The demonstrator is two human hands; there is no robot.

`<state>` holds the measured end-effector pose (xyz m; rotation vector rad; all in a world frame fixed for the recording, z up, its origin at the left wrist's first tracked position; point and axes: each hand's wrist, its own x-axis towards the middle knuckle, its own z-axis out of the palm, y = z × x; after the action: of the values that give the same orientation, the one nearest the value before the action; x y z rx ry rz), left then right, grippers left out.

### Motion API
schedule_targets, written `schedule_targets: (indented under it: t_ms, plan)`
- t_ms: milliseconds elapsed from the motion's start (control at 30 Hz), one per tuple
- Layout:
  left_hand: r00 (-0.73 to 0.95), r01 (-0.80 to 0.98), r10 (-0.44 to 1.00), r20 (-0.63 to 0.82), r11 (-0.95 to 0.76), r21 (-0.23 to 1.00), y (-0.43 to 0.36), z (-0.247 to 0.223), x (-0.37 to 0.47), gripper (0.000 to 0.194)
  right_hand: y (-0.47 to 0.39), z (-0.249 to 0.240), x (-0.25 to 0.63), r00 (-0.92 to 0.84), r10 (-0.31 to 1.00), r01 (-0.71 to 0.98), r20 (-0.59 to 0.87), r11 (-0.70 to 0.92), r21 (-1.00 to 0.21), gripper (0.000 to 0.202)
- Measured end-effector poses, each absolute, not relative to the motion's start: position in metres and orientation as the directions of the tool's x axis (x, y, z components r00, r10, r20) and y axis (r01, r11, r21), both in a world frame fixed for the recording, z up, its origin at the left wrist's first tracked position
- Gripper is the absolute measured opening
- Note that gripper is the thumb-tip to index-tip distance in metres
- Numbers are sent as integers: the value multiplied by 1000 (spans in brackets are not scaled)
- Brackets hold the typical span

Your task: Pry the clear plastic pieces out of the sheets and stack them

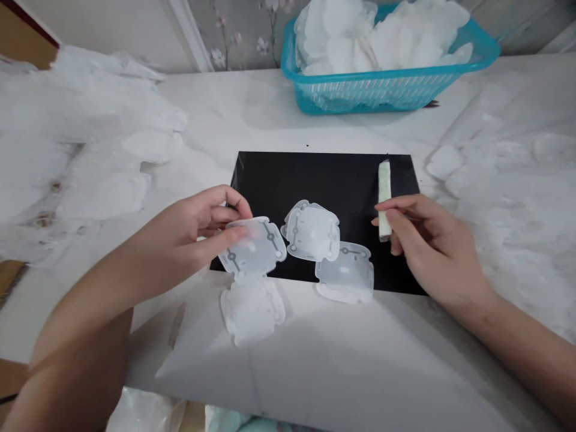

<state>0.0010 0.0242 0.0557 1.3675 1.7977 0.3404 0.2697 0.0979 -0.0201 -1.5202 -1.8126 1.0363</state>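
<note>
My left hand [211, 231] pinches a thin translucent plastic piece [254, 247] with notched edges and grey marks, thumb on top and fingers behind. Just below it, a similar frosted piece [252, 312] lies on the white table. Between my hands, a small overlapping stack of such pieces [314, 233] rests on a black board [310, 177]. Another translucent piece [345, 275] overhangs the board's front edge. On the right, the fingers of my right hand [416, 231] are closed around the lower part of a narrow pale green strip [384, 180].
A blue plastic basket [387, 90] heaped with white pieces stands at the back. Piles of clear bags and white pieces flank the board, one at left [81, 138] and one at right [513, 168]. A plastic bag [144, 414] sits below the table's front edge.
</note>
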Motion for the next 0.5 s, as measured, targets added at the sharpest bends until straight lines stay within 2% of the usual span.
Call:
schedule_targets:
  t_ms: [100, 200, 300, 400, 500]
  plan:
    - [3, 555, 886, -465, 385, 737, 24, 52, 8, 25, 98, -20, 269, -208, 976, 547, -62, 64, -834, 17]
    - [-27, 615, 942, -334, 279, 738, 24, 45, 14, 34, 98, -19, 269, -200, 978, 554, -65, 58, -830, 17]
    - [-113, 793, 966, -233, 229, 565, 23, 45, 10, 37, 98, -19, 269, -201, 978, 554, -59, 64, -830, 17]
    - [-42, 909, 919, -392, 198, 366, 18, 50, -1, 32, 97, -17, 269, -212, 976, 558, -57, 72, -827, 17]
    - [84, 951, 868, -490, 77, 299, 9, 47, -10, 28, 96, -16, 269, -212, 975, 559, -64, 67, -826, 17]
